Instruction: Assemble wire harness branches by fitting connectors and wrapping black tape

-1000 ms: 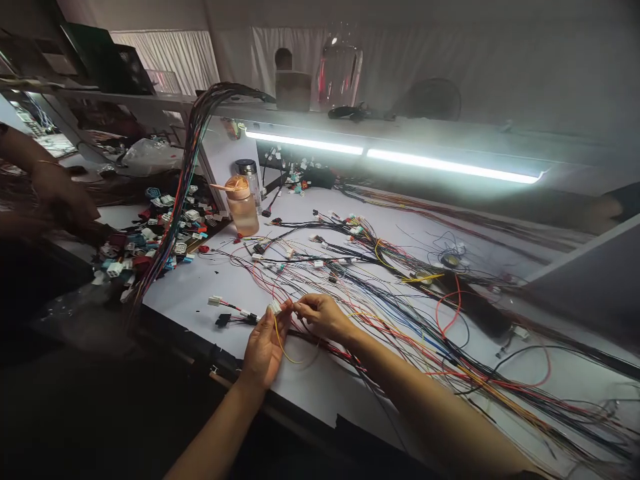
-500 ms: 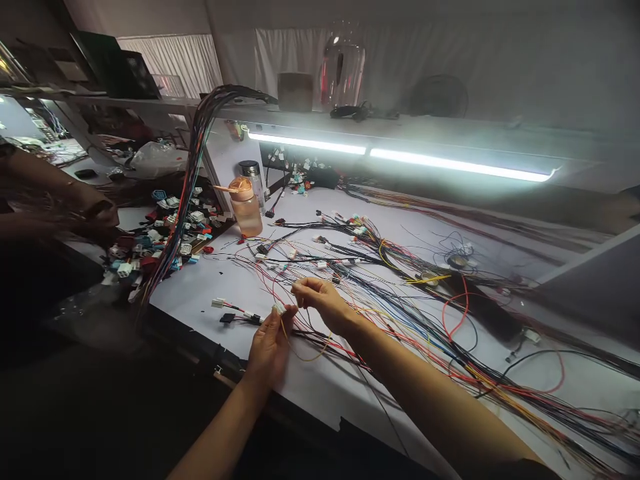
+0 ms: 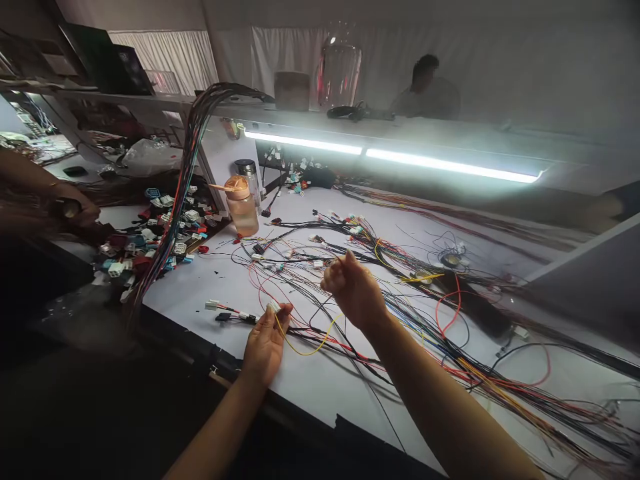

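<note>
My left hand [image 3: 264,347] pinches a small white connector [image 3: 273,309] between thumb and fingers, just above the table. A yellow wire [image 3: 305,352] runs out of the connector and loops to the right. My right hand [image 3: 351,288] is raised over the wire bundle, up and to the right of my left hand, its fingers curled closed. Whatever those fingers may hold is hidden. Left of my left hand lie a white plug [image 3: 212,305] and a black plug [image 3: 223,317] on short leads. Below my right hand spreads a wiring harness [image 3: 367,360] of red, black and blue wires.
An orange-lidded bottle [image 3: 243,212] stands at the back left, beside a heap of connectors [image 3: 163,233]. A thick wire bundle [image 3: 187,160] hangs from the shelf. A lamp tube [image 3: 450,168] crosses above the table. A co-worker's hand [image 3: 83,212] shows at far left.
My right hand has moved up and right, away from the connector, its fingers curling inward. My left hand still holds the connector. A person's head now shows behind the shelf.
</note>
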Demonstrator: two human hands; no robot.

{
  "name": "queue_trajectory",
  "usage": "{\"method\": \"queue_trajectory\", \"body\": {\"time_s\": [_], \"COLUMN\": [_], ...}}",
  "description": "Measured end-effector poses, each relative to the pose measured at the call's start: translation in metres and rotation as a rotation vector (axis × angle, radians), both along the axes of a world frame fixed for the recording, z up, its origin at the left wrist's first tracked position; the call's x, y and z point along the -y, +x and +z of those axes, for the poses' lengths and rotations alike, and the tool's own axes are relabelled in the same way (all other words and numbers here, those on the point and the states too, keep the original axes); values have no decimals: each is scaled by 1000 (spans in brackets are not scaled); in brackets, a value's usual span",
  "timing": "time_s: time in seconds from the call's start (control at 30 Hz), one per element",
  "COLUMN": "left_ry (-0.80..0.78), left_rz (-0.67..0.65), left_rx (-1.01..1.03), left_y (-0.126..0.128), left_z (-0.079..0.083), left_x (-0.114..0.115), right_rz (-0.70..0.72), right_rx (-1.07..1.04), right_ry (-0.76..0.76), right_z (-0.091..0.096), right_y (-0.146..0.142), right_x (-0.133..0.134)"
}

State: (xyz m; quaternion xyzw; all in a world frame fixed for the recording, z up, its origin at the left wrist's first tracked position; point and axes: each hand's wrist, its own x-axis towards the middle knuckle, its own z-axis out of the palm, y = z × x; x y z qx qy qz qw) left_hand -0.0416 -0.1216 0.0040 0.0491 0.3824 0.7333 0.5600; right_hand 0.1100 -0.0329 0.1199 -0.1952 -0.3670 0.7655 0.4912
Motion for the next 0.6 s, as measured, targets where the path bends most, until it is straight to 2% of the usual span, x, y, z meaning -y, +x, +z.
{"method": "queue_trajectory", "body": {"time_s": [0.17, 0.3, 0.43, 0.6], "left_ry": [24, 39, 42, 33], "left_rz": [-4, -9, -4, 2], "left_rx": [-17, -35, -53, -89], "left_y": [1, 0, -1, 0], "left_z": [1, 2, 1, 3], "left_x": [1, 0, -1, -3], "right_rz": [-108, -326, -543, -635], "right_rx": [-40, -65, 36, 19], "right_ry": [71, 135, 166, 81], "right_z": [31, 43, 35, 17], "right_y": [36, 73, 109, 148], "right_x": [2, 2, 8, 20]}}
